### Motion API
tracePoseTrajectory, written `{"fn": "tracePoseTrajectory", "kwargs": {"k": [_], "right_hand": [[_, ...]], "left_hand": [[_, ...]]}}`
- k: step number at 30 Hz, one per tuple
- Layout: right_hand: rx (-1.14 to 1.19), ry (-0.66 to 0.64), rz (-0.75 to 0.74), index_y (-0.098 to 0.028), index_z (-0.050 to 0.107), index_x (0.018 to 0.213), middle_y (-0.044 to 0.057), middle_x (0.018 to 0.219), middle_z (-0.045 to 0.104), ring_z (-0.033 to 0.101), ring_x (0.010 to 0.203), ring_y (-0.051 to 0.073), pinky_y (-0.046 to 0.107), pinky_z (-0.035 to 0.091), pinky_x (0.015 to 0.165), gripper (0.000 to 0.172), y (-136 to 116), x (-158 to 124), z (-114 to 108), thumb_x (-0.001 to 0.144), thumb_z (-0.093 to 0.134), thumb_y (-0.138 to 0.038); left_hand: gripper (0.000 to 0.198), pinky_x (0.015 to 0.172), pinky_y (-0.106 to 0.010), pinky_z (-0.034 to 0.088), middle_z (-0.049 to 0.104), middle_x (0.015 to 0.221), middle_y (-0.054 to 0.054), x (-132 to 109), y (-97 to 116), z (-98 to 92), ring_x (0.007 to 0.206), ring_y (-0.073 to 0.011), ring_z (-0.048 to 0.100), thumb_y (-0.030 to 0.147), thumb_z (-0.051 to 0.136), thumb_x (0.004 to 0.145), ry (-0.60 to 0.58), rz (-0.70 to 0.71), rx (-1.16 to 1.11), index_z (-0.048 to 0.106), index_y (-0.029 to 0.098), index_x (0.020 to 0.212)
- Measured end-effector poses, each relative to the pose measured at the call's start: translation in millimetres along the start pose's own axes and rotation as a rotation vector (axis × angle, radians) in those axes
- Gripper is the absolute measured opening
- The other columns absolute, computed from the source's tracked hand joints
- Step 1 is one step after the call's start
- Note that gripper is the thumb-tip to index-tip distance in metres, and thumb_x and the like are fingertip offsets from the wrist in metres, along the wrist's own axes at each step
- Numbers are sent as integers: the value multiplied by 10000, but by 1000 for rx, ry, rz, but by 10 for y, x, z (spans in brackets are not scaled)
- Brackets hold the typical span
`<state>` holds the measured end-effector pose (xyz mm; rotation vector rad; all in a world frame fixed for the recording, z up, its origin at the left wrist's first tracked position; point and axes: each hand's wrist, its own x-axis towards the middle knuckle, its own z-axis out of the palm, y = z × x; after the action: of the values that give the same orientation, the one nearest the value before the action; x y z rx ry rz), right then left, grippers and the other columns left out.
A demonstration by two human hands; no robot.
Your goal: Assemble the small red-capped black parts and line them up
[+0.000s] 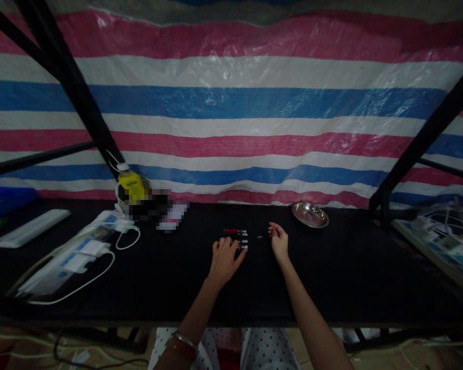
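Several short cylinders point(242, 233) lie side by side on the black tabletop; they have silvery ends, and one has a red body. Their exact kind is too small to tell. Over the nearer ones rests my left hand point(224, 259), palm down, fingers spread and bent, thumb apart beside the silvery ends. To the right, my right hand point(280, 244) is held with its fingers curled together as in a pinch. What it holds, if anything, is lost against the dark surface. A thin bright sliver point(260, 237) shows just left of those fingertips.
A round metal dish point(310, 215) stands beyond my right hand. At left are a power strip point(77, 257) with white cables, a bottle of yellow liquid point(131, 185) and a blurred-out flat item point(173, 216). Black frame posts point(428, 139) and a striped sheet point(254, 103) bound the table.
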<state>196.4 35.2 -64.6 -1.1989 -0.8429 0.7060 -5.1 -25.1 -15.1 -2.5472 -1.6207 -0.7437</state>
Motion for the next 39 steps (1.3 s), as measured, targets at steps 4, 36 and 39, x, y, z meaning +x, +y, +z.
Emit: {"fn": "tracePoseTrajectory", "kwargs": {"k": [4,36,39], "right_hand": [[-218,-79,-232,-159,644,902,94,859,612,581,766,186,363,469,753,293,55,-56,33,780,450,-341],[-703,-400,-575,-256,695,916,54,889,594,491,888,207,371,401,805,220,-335,-358,82,790,524,-199],[-754,-468,-579,-267,695,940,61,884,562,469,878,214,367,405,794,210,-345,-368,104,790,556,-220]], "left_hand": [[301,851,-415,320,534,929,-56,4,-7,30,896,-218,456,447,413,864,-18,-13,22,589,209,923],[381,741,-313,326,556,857,-12,76,-99,54,859,-198,481,547,613,700,-115,46,-157,520,201,831],[410,732,-314,321,552,837,-15,108,-118,61,851,-202,477,585,606,683,-137,82,-128,524,195,779]]}}
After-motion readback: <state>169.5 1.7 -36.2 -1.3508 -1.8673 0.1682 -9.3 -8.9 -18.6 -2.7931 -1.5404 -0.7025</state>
